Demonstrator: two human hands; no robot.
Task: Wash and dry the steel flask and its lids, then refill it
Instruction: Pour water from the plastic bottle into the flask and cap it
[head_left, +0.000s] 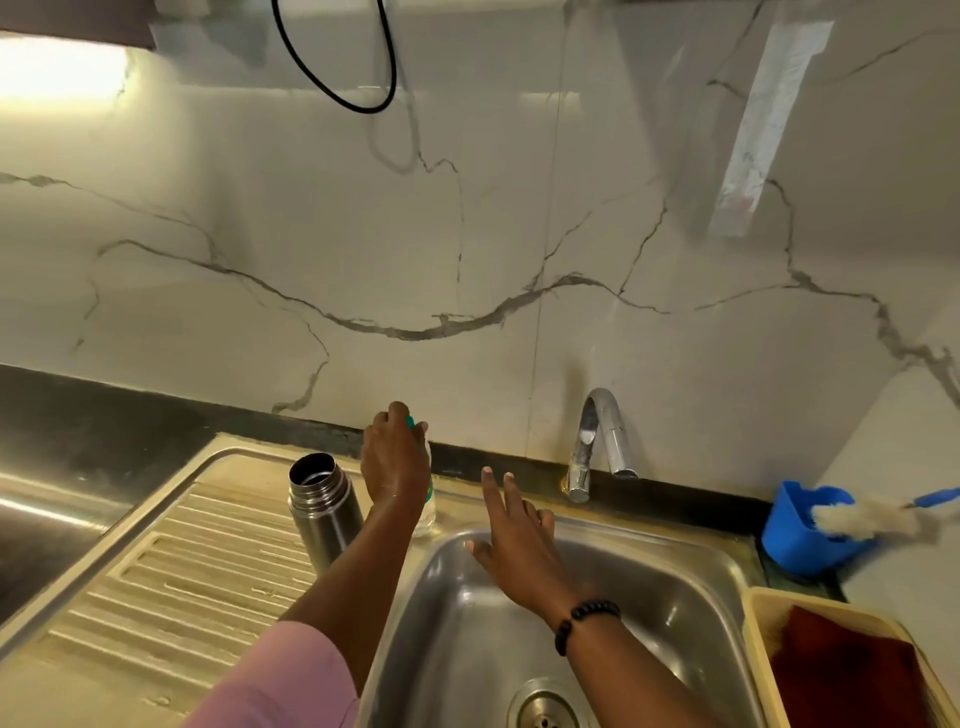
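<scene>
- We see the left hand (396, 462) curled round the top of a clear plastic bottle (426, 512) with a green cap (410, 422); the fingers wrap the neck and cap, and the bottle stands upright on the sink rim (457, 501) close to the wall.
- Most of the bottle is hidden behind that hand and wrist, so we cannot tell how full it is.
- We see the right hand (511, 540) open, its fingers straight and spread, palm down over the back edge of the sink basin (467, 623); it holds nothing. Whether the fingertips touch the rim we cannot tell.
- A black bead bracelet (584, 621) sits on the right wrist, and a pink sleeve (280, 675) covers the left upper arm.
- The steel flask (324, 506) stands upright on the ribbed draining board (171, 561), just left of the left forearm, with its mouth uncovered and no hand on it.
- We cannot make out the flask's lids in this view.
- The chrome tap (597, 441) rises from the dark desk (104, 415) behind the basin, to the right of the open hand.
- A blue holder (795, 525) with a bottle brush (872, 514) lying across it sits at the far right corner.
- A cream tray (753, 623) holding a dark red cloth (841, 675) lies beside the basin on the right.
</scene>
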